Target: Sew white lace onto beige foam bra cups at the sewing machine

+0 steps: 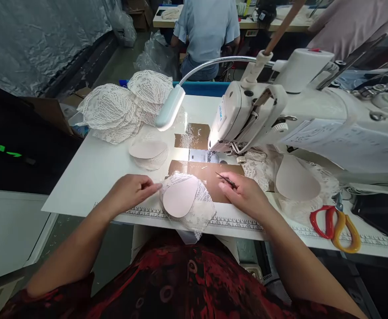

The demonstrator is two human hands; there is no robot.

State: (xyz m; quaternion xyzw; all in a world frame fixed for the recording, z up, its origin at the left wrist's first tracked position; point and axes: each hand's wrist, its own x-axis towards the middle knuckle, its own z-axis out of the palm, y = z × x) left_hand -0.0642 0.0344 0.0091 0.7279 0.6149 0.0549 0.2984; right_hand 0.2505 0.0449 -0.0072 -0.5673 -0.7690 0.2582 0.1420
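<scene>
A cream lace piece (203, 206) lies at the table's front edge with a smooth beige oval cup pad (179, 197) on top of it. My left hand (130, 193) is at the lace's left edge, its thumb and fingers closed on that edge; the exact grip is partly hidden. In my right hand (247, 195) is a pair of dark, thin tweezers (227, 180), pointing up and left over the brown board (218, 177). Just beyond both hands stands the sewing machine's needle area (210, 155), lit brightly.
Stacked lace pieces (114, 108) sit at the back left, near a small pile of beige pads (149, 150). A lamp (170, 107) hangs over the table. To the right are another pad (296, 179) on lace and red-and-yellow-handled scissors (335, 226). A person (209, 31) sits ahead.
</scene>
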